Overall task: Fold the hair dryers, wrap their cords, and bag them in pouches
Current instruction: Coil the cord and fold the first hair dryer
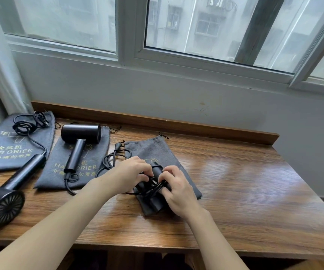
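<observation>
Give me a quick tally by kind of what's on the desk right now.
Hair dryers: 3 (left, middle, one under the hands)
Grey pouches: 3 (left, middle, right)
Total: 6

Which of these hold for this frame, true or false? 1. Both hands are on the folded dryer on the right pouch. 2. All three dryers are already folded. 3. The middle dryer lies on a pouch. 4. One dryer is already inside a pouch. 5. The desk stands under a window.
1. True: the left hand and right hand hold the folded dryer and its cord over the right pouch.
2. False: the left dryer and the middle dryer have their handles extended.
3. True: it lies on the middle pouch.
4. False: all three dryers lie in the open.
5. True: the desk is below the window.
</observation>
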Action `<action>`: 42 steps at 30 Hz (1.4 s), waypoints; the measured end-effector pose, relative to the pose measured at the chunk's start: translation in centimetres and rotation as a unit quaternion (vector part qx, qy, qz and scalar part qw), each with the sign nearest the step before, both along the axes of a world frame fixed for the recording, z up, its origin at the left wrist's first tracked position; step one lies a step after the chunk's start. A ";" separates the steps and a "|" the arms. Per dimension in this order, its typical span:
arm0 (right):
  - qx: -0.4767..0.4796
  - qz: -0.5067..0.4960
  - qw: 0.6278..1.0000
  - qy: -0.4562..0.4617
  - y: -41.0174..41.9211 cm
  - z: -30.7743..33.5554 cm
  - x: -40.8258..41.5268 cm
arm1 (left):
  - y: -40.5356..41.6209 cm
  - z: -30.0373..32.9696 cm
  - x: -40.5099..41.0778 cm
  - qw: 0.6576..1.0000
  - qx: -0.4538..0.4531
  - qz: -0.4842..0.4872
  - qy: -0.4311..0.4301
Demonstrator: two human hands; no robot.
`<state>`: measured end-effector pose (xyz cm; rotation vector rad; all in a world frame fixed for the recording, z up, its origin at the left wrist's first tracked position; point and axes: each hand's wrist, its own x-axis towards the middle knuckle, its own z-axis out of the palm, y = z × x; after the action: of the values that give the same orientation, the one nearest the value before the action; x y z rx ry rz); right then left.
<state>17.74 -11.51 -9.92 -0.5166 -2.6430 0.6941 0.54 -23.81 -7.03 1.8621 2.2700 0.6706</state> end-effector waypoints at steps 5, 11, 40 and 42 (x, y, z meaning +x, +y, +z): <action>-0.007 0.013 1.000 -0.009 0.2 0.0 -0.1 | 0.2 0.6 0.6 0.999 -0.026 0.012 0.016; 0.028 0.024 0.999 0.023 0.2 -0.2 0.0 | 0.6 1.0 0.7 0.999 -0.043 0.028 -0.016; 0.107 0.029 0.990 0.083 0.4 -0.2 0.3 | 1.5 2.1 1.7 0.996 -0.076 0.035 -0.042; 0.093 0.022 0.992 0.078 0.4 -0.3 0.5 | 1.7 2.2 1.6 0.996 -0.072 0.026 -0.051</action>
<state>18.22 -11.09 -10.26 -0.3377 -2.5444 0.4743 2.13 -22.12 -4.84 1.6710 2.2433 0.5777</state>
